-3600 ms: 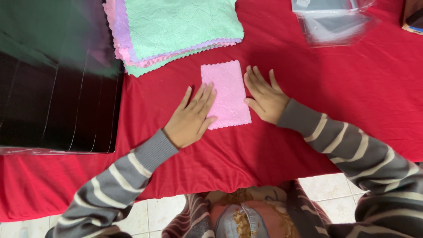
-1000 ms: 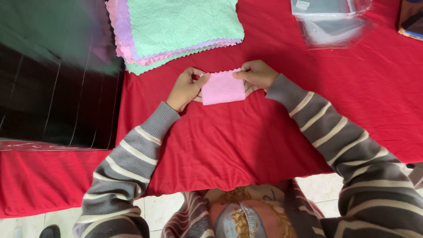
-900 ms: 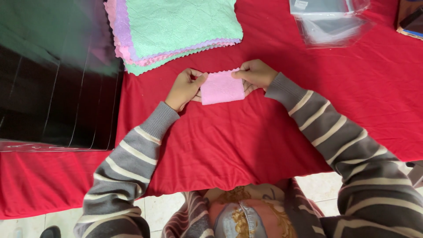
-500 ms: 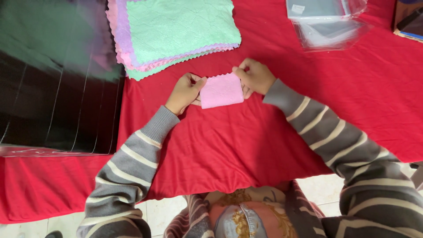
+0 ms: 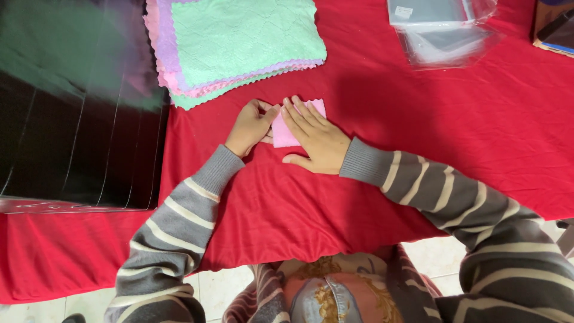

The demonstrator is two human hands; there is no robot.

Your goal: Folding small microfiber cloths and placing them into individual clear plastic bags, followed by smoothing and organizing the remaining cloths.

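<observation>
Under the flat, spread fingers (image 5: 299,113) of the right hand (image 5: 315,140) lies a small folded pink cloth (image 5: 281,134), pressed to the red-covered desk (image 5: 371,119), seemingly to keep the fold down; the left hand (image 5: 250,127), fingers curled, pinches the cloth's left edge to steady it; just beyond sits a stack of green, lilac and pink cloths (image 5: 239,48); clear plastic bags (image 5: 442,33) lie well apart at far right, leaving open red surface between.

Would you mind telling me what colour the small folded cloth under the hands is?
The small folded cloth is light pink, seen in the head view.
</observation>
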